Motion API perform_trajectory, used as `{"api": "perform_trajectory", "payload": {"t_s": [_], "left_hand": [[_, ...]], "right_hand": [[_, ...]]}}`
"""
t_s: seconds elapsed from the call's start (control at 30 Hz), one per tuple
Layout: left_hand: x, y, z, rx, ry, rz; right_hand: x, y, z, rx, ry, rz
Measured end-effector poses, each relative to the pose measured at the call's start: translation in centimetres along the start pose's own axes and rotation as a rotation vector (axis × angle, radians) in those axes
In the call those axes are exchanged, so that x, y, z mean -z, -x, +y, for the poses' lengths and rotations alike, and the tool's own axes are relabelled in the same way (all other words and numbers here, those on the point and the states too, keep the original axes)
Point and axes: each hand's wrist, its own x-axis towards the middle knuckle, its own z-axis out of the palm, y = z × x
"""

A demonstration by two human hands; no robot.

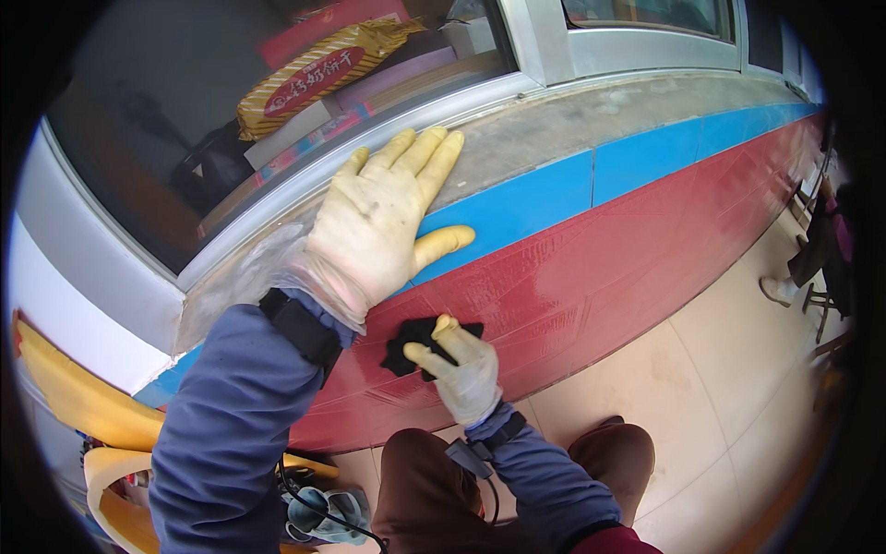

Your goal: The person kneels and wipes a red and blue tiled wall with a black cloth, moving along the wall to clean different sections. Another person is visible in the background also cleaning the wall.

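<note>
My left hand (384,215), in a pale glove with yellow fingers, lies flat on the grey window sill (554,118), its fingertips beside the metal window frame. The thumb reaches over the blue tile band (526,197) with nothing in its grasp. Lower down, my right hand (460,374), gloved alike, presses a black cloth (408,339) against the red tiled wall (540,298). Parts of the cloth are hidden under the fingers. The red tiles around it look wet and streaky.
Behind the window glass lie a striped biscuit packet (322,73) and boxes. A yellow chair (90,388) stands at lower left, near a clear bag (346,512) on the floor. A seated person's leg and shoe (779,291) show at the far right, on the tiled floor (664,388).
</note>
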Motion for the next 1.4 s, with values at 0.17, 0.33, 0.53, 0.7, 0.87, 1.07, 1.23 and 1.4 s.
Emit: {"api": "perform_trajectory", "payload": {"t_s": [0.17,0.33,0.53,0.7,0.87,1.07,1.23,1.4], "left_hand": [[-0.4,0.2,-0.1,-0.001,-0.023,0.024],[-0.6,0.0,-0.1,-0.007,-0.033,0.020],[-0.5,0.2,-0.1,0.001,0.034,0.066],[-0.2,0.0,-0.3,-0.028,0.135,0.097],[-0.2,-0.3,-0.1,-0.038,0.099,0.083],[-0.6,-0.5,-0.2,-0.096,0.054,0.115],[-0.1,-0.7,-0.1,-0.078,0.085,0.033],[0.3,-0.9,0.0,-0.057,0.098,-0.035]], "right_hand": [[5.3,-2.7,4.6,-0.160,0.134,0.166],[9.6,-8.9,10.2,-0.460,-0.034,0.796],[4.3,-6.2,5.1,-0.255,0.191,0.500],[0.7,-1.3,1.5,-0.010,0.015,0.066],[1.4,6.3,5.4,-0.360,-0.017,0.107],[-0.3,17.9,13.4,-1.265,-0.217,0.968],[-2.3,25.3,14.0,-1.759,-0.366,0.950],[-7.7,32.8,12.5,-2.064,-0.483,0.657]]}}
